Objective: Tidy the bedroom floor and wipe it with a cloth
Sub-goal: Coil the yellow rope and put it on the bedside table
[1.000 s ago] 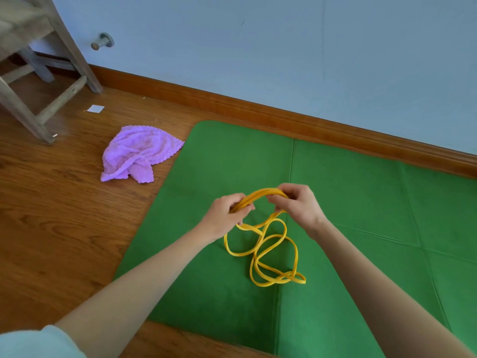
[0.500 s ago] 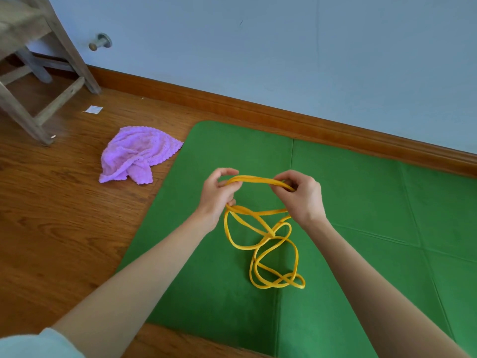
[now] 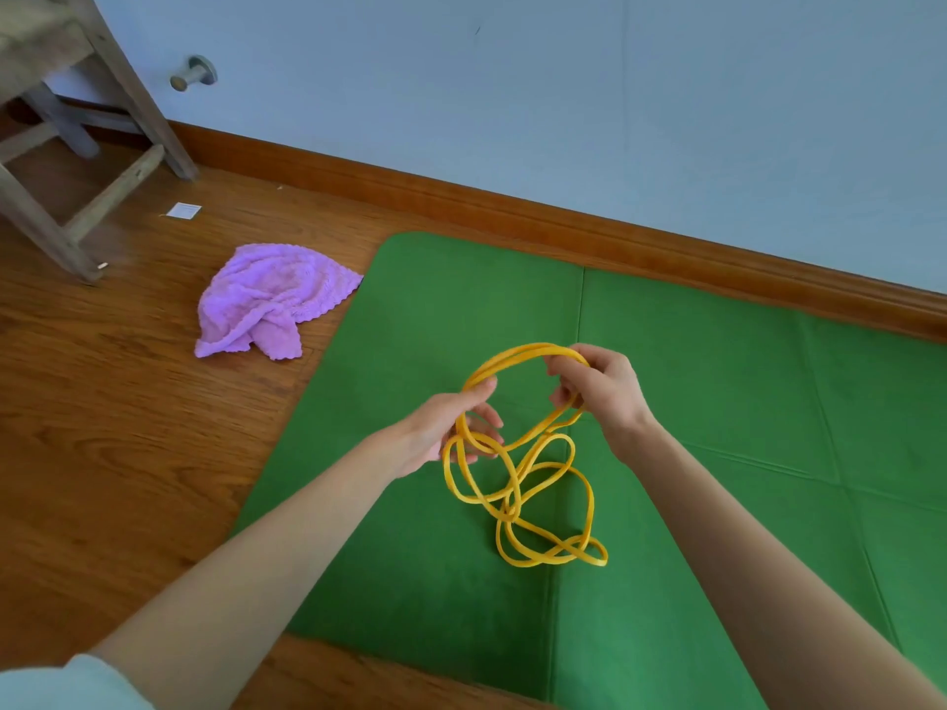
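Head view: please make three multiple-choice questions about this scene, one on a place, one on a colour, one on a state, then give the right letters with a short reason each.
1. Where does the purple cloth lie?
A. on the green mat
B. on the wooden floor beside the mat
C. on the stool

2. What colour is the band in the hands?
A. yellow
B. red
C. white

3. How is the band held?
A. by the left hand only
B. by neither hand
C. by both hands

Answers:
1 B: the cloth rests on the wooden floor, left of the green mat.
2 A: its loops are yellow.
3 C: the left hand and right hand each have a grip on the top loop.
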{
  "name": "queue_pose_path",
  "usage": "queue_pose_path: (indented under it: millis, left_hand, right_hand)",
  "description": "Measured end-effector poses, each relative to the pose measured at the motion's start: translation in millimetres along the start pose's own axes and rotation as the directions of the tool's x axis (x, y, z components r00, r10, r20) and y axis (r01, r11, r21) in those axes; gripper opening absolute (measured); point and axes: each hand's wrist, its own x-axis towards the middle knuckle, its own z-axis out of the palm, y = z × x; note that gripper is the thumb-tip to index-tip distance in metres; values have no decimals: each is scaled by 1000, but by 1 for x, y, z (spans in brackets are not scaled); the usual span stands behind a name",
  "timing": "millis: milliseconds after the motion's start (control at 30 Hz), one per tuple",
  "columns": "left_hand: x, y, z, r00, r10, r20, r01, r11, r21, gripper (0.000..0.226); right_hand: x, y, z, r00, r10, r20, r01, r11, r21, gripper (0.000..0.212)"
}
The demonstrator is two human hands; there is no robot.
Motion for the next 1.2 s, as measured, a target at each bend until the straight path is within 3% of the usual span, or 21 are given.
queue_pose_path:
  millis: [133,333,500,633,700,867,1100,1200]
  left_hand:
    - [1,-6,-4,996,81,40,-85,990,115,14]
    - [0,-12,-11,986,113,123,-124,989,85,14]
    - [3,-16,-14,978,190,-91,-189,982,19,9]
    - [8,-17,-18,890,285,-355,-298,954,21,14]
    - [9,-18,-20,834,335,-438,-350,936,49,16]
    - [12,-23,-27,729,460,-508,-429,884,185,19]
    - [11,-33,-40,714,370,-595,-398,913,90,22]
    - [10,-37,-44,739,334,-585,-370,927,61,19]
  right_hand:
    - [3,3,-3,992,83,-92,-64,978,196,24]
    - [8,10,-9,969,142,-203,-83,958,276,26]
    - [10,19,-16,963,164,-214,-127,976,178,23]
    - [7,27,-19,973,131,-189,-128,991,24,4]
    - [7,31,-20,977,110,-181,-115,993,-18,5]
    - [9,41,-23,991,69,-114,-88,981,-173,12]
    - [9,47,-32,981,93,-168,-112,988,-102,15]
    - [9,51,-32,979,114,-168,-134,984,-114,15]
